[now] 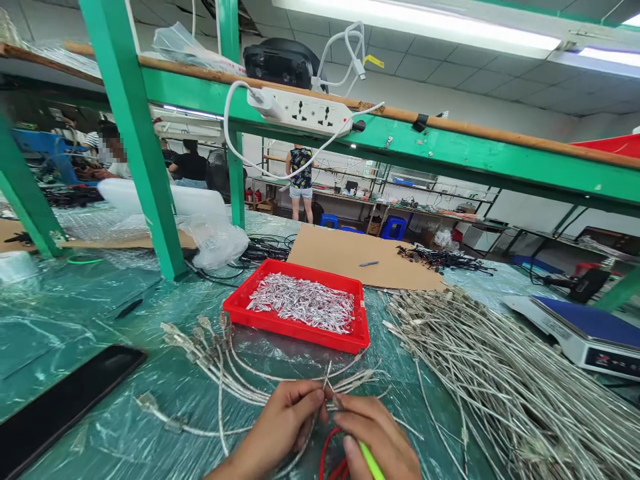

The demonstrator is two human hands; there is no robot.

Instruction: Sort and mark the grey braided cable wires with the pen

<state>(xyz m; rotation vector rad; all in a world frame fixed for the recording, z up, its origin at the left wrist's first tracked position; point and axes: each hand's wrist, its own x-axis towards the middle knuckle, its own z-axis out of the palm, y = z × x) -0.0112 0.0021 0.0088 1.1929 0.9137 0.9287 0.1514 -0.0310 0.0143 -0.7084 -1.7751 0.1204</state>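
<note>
My left hand (293, 420) pinches the end of a thin whitish cable at the lower middle. Right beside it, my right hand (375, 430) is closed around a tool with a yellow-green handle (370, 460) and a pointed metal tip, which meets the cable end between my fingers. Several whitish cables with metal connectors (220, 380) lie behind and left of my hands. Beyond them a red tray (300, 333) holds many small silvery pieces (305, 300). Something red, like a wire (327, 447), shows under my right hand.
A large cable bundle (490, 360) covers the right side, with a scale (585, 333) beyond it. A black phone-like slab (70, 400) lies at left. Cardboard (345, 257) carries a pen and black cables. Green frame posts (135, 133) stand behind; people are in the background.
</note>
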